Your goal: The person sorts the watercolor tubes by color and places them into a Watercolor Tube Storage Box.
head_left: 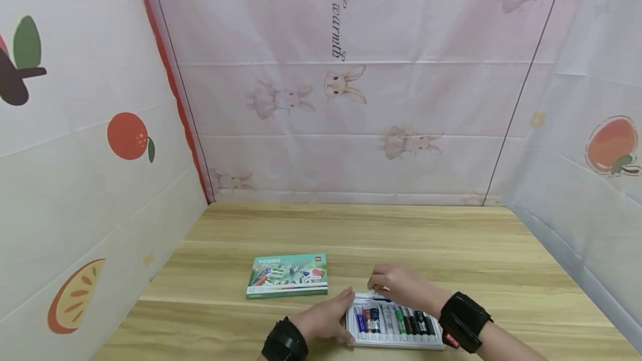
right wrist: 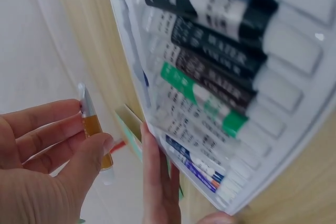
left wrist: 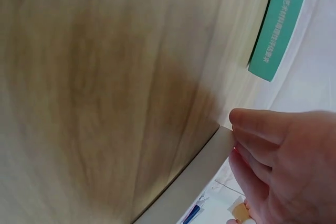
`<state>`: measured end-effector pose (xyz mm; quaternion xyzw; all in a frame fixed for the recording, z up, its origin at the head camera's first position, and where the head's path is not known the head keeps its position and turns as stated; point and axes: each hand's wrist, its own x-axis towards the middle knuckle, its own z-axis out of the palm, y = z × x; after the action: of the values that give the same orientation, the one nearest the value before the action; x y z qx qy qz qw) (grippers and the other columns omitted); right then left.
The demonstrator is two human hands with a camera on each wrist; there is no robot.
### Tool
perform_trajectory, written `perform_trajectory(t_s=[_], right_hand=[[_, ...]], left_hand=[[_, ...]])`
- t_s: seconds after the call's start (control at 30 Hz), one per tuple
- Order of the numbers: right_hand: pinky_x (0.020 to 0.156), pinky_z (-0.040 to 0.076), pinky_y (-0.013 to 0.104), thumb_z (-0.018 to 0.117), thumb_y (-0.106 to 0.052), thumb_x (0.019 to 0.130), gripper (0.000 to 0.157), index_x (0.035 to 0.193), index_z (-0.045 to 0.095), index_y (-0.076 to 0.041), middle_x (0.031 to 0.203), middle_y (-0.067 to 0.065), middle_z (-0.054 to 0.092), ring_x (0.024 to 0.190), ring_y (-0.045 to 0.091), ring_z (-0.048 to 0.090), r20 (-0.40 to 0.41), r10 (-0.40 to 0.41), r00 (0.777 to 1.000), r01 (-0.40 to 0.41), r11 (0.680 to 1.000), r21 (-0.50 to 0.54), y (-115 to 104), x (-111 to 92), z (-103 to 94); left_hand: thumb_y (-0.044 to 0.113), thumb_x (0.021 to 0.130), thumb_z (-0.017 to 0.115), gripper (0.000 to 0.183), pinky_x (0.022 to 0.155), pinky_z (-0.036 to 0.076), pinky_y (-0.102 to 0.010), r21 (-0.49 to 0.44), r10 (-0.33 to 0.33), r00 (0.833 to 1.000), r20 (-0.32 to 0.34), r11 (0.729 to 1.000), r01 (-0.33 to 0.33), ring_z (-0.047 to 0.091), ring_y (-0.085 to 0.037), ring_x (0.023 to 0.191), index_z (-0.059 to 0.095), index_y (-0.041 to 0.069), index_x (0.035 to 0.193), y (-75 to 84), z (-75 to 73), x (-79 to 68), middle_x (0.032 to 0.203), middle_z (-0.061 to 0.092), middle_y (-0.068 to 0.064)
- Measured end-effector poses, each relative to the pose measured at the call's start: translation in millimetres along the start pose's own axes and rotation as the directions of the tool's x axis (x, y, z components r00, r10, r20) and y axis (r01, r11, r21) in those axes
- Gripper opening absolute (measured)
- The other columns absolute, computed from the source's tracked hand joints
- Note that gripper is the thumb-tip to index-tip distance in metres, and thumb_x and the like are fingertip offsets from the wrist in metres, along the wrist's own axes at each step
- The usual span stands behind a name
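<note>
A white plastic tray of paint tubes lies near the table's front edge, with purple, blue, green, black and other tubes in a row. My left hand rests at its left end, fingers extended along the side and thumb near the front corner. Above the tray's back edge, my right hand pinches a small paint tube between thumb and fingers. That tube has an ochre band and a white cap pointing down in the right wrist view. Tubes at the tray's right end are partly hidden by the right wrist.
A flat green illustrated box lies on the wooden table, behind and left of the tray. Printed cloth hangs at the back and on both sides. Black straps circle both wrists.
</note>
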<state>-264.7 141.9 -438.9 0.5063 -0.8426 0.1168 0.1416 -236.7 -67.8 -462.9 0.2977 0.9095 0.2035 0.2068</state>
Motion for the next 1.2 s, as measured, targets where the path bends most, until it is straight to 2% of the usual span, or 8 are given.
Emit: perform_trajectory(t_s=[0.2,0.53,0.63,0.8,0.9,1.0,1.13,1.2], right_hand=[[0.067,0.038,0.007,0.068,-0.008,0.065,0.022,0.085,0.062,-0.014,0.082,-0.008,0.053,0.075,0.001,0.05,-0.007,-0.046,0.999,0.046,0.998,0.04,-11.0,3.0,2.0],[0.07,0.037,0.006,0.068,-0.01,0.064,0.024,0.086,0.061,-0.014,0.083,-0.01,0.051,0.078,-0.002,0.047,-0.018,-0.097,0.995,0.097,0.995,0.008,-25.5,8.4,12.8],[0.07,0.037,0.006,0.067,-0.009,0.065,0.024,0.088,0.06,-0.013,0.085,-0.009,0.052,0.08,-0.002,0.048,-0.018,-0.1,0.995,0.101,0.993,0.063,-30.5,9.9,14.6],[0.071,0.037,0.006,0.064,-0.007,0.07,0.021,0.089,0.059,-0.014,0.091,-0.008,0.052,0.085,-0.002,0.047,0.001,-0.122,0.993,0.12,0.979,0.164,-40.2,11.7,16.7],[0.071,0.036,0.005,0.061,-0.01,0.073,0.019,0.09,0.058,-0.016,0.092,-0.01,0.051,0.086,-0.004,0.045,0.027,-0.127,0.991,0.12,0.973,0.199,-44.3,11.9,20.0],[0.071,0.035,0.005,0.059,-0.012,0.075,0.016,0.09,0.057,-0.018,0.092,-0.012,0.049,0.086,-0.006,0.044,0.045,-0.119,0.992,0.105,0.965,0.242,-47.1,10.8,24.4],[0.072,0.035,0.005,0.056,-0.015,0.077,0.016,0.093,0.054,-0.021,0.095,-0.014,0.046,0.086,-0.007,0.041,0.045,-0.128,0.991,0.11,0.952,0.284,-50.5,8.3,29.1],[0.072,0.035,0.005,0.054,-0.017,0.078,0.016,0.094,0.053,-0.021,0.095,-0.015,0.045,0.086,-0.007,0.041,0.045,-0.131,0.99,0.112,0.948,0.3,-51.7,7.4,31.0]], left_hand=[[0.043,0.059,0.064,0.09,0.093,0.024,-0.028,-0.001,0.004,1.0,-0.008,1.0,-0.004,0.018,-0.015,0.119,0.022,0.005,0.129,-0.5,0.5,0.6,0.134,0.016,-0.007],[0.044,0.059,0.063,0.09,0.091,0.025,-0.028,0.023,0.016,1.0,-0.016,1.0,-0.016,0.02,-0.015,0.118,0.022,0.007,0.13,0.8,-0.8,-1.1,0.134,0.017,-0.007],[0.044,0.06,0.063,0.09,0.091,0.026,-0.027,0.018,0.032,0.999,-0.017,0.999,-0.032,0.021,-0.017,0.118,0.021,0.008,0.13,0.6,-1.1,-1.6,0.134,0.016,-0.008],[0.04,0.06,0.065,0.091,0.09,0.028,-0.027,-0.069,0.041,0.999,-0.005,0.997,-0.042,0.021,-0.017,0.117,0.018,0.01,0.131,0.0,-1.8,-2.2,0.134,0.014,-0.009],[0.036,0.06,0.067,0.089,0.088,0.03,-0.027,-0.116,0.034,0.999,0.0,0.993,-0.033,0.022,-0.017,0.117,0.02,0.011,0.131,0.2,-1.7,-2.3,0.134,0.014,-0.008],[0.031,0.06,0.069,0.082,0.084,0.034,-0.025,-0.145,0.038,0.999,0.003,0.989,-0.037,0.026,-0.018,0.115,0.026,0.017,0.129,0.2,-1.4,-2.8,0.134,0.014,-0.009],[0.027,0.061,0.069,0.082,0.081,0.036,-0.022,-0.149,0.068,0.998,0.005,0.987,-0.066,0.026,-0.019,0.115,0.026,0.016,0.129,-0.3,-1.7,-4.0,0.134,0.014,-0.011],[0.027,0.061,0.069,0.085,0.082,0.035,-0.022,-0.141,0.073,0.997,0.007,0.987,-0.071,0.024,-0.018,0.116,0.022,0.01,0.13,-0.9,-1.8,-4.0,0.134,0.014,-0.011]])
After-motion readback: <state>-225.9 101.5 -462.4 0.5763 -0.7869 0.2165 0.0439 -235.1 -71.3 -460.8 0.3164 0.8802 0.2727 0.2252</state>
